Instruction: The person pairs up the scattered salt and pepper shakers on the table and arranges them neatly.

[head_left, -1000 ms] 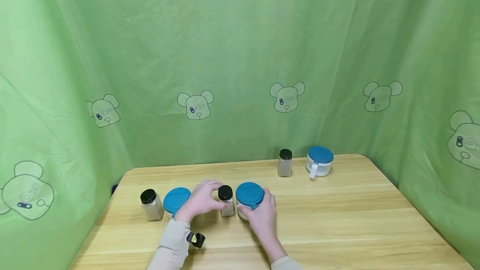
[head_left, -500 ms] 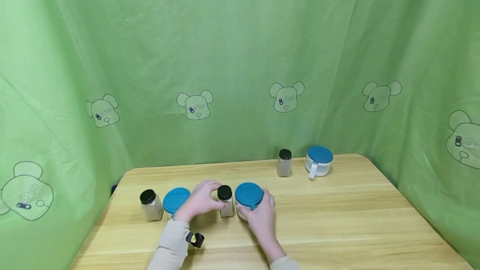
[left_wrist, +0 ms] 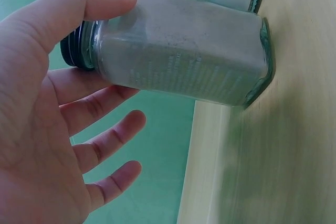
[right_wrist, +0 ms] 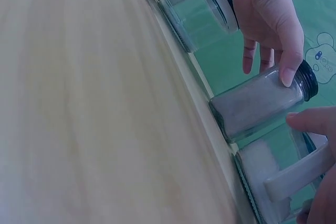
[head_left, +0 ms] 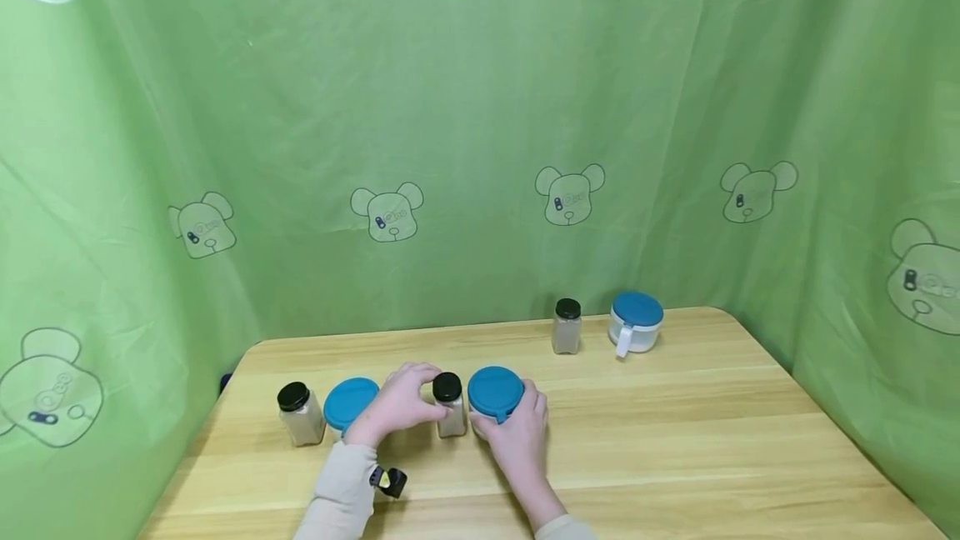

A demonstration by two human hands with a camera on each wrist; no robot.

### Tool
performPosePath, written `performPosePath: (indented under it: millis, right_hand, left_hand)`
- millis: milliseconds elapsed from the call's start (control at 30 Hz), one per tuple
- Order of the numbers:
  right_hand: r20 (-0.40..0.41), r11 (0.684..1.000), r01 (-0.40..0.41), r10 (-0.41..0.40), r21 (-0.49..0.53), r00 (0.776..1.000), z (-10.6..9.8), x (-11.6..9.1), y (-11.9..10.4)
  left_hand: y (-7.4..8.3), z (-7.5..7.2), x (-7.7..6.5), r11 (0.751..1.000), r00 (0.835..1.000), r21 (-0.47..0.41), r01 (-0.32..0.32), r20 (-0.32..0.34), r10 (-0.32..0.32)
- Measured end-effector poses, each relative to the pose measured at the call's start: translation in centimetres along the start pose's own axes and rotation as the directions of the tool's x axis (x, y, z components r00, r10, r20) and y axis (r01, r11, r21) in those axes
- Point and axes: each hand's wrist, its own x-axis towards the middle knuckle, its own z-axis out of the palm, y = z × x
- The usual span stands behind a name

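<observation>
The left hand (head_left: 405, 400) is pinching the middle jar (head_left: 457, 408) near its top, thumb opposing forefinger, with at least two fingers spreading clear. The right hand (head_left: 519, 436) is curling round the middle pot (head_left: 496, 390), leaving most of its top uncovered. Both items are standing upright, just beside each other, about midway between the worktop's (head_left: 675, 440) left and right edges. These holds are probably steadying the items and governing the gap; the narrow pinch is likely sparing the pot a knock.

The left jar (head_left: 303, 419) is standing near the left edge, the left pot (head_left: 349, 401) just beside it, partly hidden by the left arm. The back jar (head_left: 567, 330) and back pot (head_left: 636, 315) are standing near the back edge, toward its right corner. Each jar is neighbouring one pot; this pairing is looking deliberate.

Rows of small marks are showing on the middle jar, illegible. The curtain (head_left: 480, 90) is bearing bear faces with lettering too small to confirm.
</observation>
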Motion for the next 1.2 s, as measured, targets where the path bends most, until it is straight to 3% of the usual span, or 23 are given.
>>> performPosePath:
  millis: [867,1200]
  right_hand:
    - [-0.043,1.0,0.018,-0.018,-0.006,0.999,0.53,-0.16,0.5]
    - [-0.097,0.996,0.085,-0.087,-0.019,0.991,0.56,-0.45,0.25]
  left_hand:
    - [0.2,-0.36,-0.19,0.998,0.998,-0.03,0.051,0.037,-0.05]
    - [0.23,-0.38,-0.11,1.0,0.999,-0.028,-0.001,0.037,0.002]
